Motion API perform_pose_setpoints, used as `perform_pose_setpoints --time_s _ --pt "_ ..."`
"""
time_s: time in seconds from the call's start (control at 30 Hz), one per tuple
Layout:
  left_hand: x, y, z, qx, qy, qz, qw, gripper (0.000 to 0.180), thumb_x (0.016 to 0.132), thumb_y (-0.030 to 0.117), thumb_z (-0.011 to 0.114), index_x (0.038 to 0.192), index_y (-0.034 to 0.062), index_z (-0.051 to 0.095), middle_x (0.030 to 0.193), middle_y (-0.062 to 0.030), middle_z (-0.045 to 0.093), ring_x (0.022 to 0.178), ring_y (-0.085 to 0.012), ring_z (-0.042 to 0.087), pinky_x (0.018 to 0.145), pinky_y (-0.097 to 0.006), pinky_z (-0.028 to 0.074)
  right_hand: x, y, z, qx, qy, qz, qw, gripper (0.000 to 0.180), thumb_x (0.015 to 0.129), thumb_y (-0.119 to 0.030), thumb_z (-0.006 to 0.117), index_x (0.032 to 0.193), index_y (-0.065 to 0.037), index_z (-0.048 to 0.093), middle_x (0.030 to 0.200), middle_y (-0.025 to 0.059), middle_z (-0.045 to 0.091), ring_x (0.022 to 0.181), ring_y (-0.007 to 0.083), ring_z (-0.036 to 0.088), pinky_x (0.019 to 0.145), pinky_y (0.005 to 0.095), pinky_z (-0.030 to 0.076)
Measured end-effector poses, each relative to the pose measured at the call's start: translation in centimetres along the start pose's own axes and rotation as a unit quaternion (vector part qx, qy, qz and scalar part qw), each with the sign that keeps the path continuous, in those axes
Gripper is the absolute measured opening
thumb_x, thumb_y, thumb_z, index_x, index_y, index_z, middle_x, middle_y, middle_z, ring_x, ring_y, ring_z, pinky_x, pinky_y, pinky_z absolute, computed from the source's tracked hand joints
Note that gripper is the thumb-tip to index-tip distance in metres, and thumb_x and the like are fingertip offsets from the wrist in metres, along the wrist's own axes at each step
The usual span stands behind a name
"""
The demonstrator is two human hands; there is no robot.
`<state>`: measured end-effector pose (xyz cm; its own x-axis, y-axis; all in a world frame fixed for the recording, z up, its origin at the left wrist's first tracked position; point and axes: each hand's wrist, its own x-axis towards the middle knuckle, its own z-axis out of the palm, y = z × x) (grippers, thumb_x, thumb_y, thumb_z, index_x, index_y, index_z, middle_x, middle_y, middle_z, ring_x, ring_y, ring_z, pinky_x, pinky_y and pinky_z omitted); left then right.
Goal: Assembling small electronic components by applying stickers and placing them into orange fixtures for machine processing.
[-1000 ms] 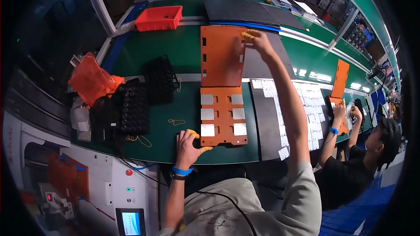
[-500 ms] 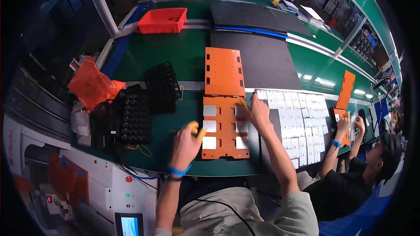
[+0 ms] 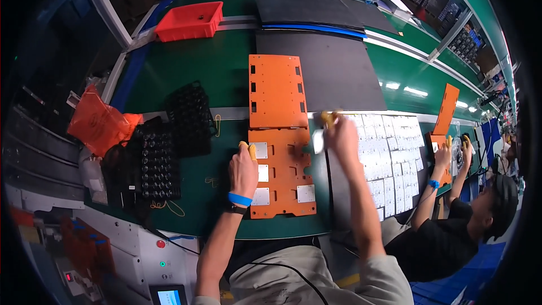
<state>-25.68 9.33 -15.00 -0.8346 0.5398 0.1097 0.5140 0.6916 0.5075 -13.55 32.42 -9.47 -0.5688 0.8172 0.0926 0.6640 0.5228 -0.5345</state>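
Observation:
An orange fixture (image 3: 281, 192) lies on the bench in front of me, its perforated lid (image 3: 275, 91) folded back behind it. Small silvery-white square plates line its left side, and one plate (image 3: 305, 193) sits at its lower right. My left hand (image 3: 244, 174), with yellow finger covers, is at the fixture's left edge beside the upper-left plate (image 3: 258, 151). Its fingers are closed together; what they grip is hidden. My right hand (image 3: 343, 138), smeared by motion, is raised right of the fixture, closed on a whitish square plate (image 3: 319, 142).
Rows of white plates (image 3: 395, 164) cover a dark mat on the right. Black trays (image 3: 160, 164) and an orange bag (image 3: 99, 121) are at left. A red bin (image 3: 189, 21) and black sheets (image 3: 310, 8) stand farther back. A co-worker (image 3: 451, 231) works at right.
The upper and middle plates on the fixture's right side have left their places. My right hand has moved right, off the fixture, with a plate. My left hand has shifted up along the left edge.

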Motion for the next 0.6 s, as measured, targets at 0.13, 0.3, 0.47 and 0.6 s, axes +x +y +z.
perform_pose_setpoints --time_s 0.13,0.3,0.47,0.6 --pt "0.5 0.9 -1.2 -0.007 -0.029 -0.002 1.0 0.017 0.096 0.008 0.058 0.104 -0.0072 0.058 0.078 -0.0279 0.066 0.074 -0.0433 0.067 0.061 -0.049 0.054 15.5 4.0 0.3 -0.19 0.206 -0.161 0.946 0.019 0.093 -0.023 0.06 0.082 -0.008 0.062 0.066 0.014 0.066 0.066 0.037 0.068 0.058 0.0465 0.052" --pt "1.7 2.1 -3.6 -0.1 0.009 -0.009 0.995 0.012 0.094 0.002 0.056 0.097 -0.0095 0.058 0.085 -0.0303 0.065 0.084 -0.0462 0.065 0.065 -0.052 0.051 25.8 10.7 4.6 -0.555 0.207 -0.325 0.737 0.015 0.085 -0.015 0.064 0.072 -0.022 0.06 0.062 -0.0064 0.063 0.057 0.0106 0.065 0.045 0.0303 0.039" --pt "3.5 1.5 -4.4 -0.182 0.036 0.029 0.982 0.011 0.095 0.005 0.056 0.099 -0.0055 0.058 0.078 -0.0224 0.065 0.069 -0.0396 0.064 0.058 -0.039 0.047 25.3 9.7 7.8 -0.586 0.181 -0.287 0.736 0.012 0.089 -0.017 0.059 0.077 -0.02 0.059 0.061 -0.0056 0.06 0.058 0.0116 0.063 0.054 0.0316 0.037" --pt "5.3 1.0 -2.8 -0.338 -0.056 0.008 0.939 0.019 0.1 0.009 0.049 0.103 -0.0065 0.059 0.079 -0.014 0.063 0.068 -0.0224 0.062 0.06 -0.034 0.046 23.0 7.0 5.9 -0.351 0.239 -0.246 0.871 0.021 0.092 -0.017 0.057 0.073 -0.011 0.06 0.062 0.0082 0.066 0.054 0.0251 0.066 0.049 0.0382 0.045"
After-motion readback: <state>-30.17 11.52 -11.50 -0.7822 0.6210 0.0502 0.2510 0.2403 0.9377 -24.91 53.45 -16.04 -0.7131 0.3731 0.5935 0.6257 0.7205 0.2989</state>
